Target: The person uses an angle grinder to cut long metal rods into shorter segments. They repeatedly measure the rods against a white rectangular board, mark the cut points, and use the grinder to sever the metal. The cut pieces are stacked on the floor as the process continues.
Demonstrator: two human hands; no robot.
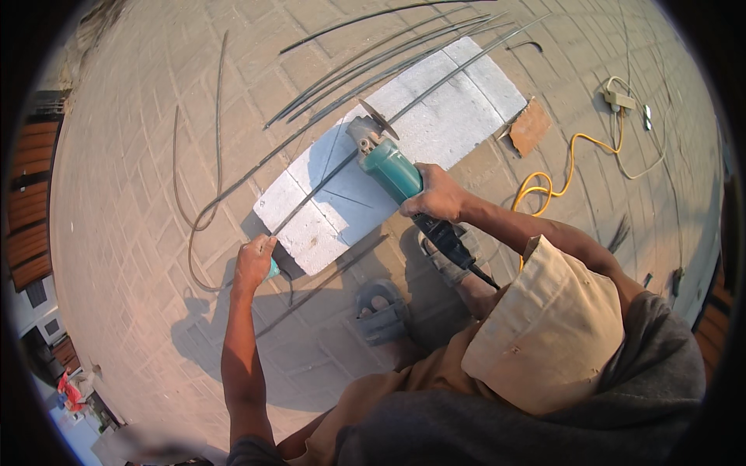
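Observation:
My right hand (437, 194) is closed round the body of a teal angle grinder (395, 169), whose black rear end and cord point back toward me. Its cutting disc (378, 119) stands at a long thin metal rod (320, 186); whether disc and rod touch, I cannot tell. The rod lies lengthwise over a row of white blocks (447, 116). At the near left end of the blocks, my left hand (255, 264) is closed at the rod's end. A small teal thing (273, 268) shows beside its palm, mostly hidden, with a dark strip hanging near it.
Several rods (365, 66) lie beyond the blocks, and a bent rod (220, 132) curves at the left. A brown broken piece (531, 126) rests by the blocks' right end. A yellow cord (573, 159) runs to a socket box (619, 99). My sandalled feet (381, 311) are close to the blocks.

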